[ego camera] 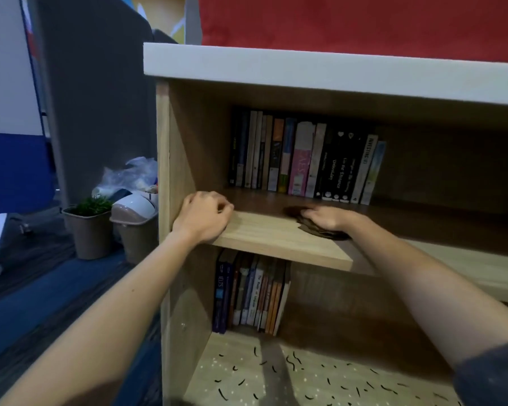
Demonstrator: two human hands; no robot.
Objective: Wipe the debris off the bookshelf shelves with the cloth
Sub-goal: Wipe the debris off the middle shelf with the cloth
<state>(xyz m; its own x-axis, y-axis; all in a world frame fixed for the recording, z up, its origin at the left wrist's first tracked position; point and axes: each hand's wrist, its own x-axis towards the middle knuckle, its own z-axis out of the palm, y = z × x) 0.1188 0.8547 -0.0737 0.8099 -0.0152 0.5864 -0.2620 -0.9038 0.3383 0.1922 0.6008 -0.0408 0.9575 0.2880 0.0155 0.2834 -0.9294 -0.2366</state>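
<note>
Grey partition panel [94, 98] and blue floor [41, 303] fill the left side. In front of the panel is a potted plant [90, 227], and just right of it a small swing-lid bin [134, 224] with a clear plastic bag [129, 174] bunched behind.

Next is the wooden bookshelf [163, 156], white top and open front. The left hand [203, 218] sits at the left end of the middle shelf [270, 238], against the side panel. Its fingers are curled in, knuckles up, with nothing visible in them.

A row of upright books [305, 159] stands at the back of that shelf (the rightmost ones lean slightly).

The cloth [323, 231], brown and crumpled, lies on the middle shelf near its front edge, right of centre. The right hand [329, 218] is on top of it, palm down, fingers fairly straight and together, pointing left and pressing it onto the wood. The cloth pokes out beyond the fingertips and under the wrist.

One level down, a second batch of books [252, 294] stands at the left. On the bottom shelf [206, 361] is the debris [294, 360]: short dark strands and pale specks scattered over most of the board.

Red wall [364, 22] rises behind the unit to the right.
</note>
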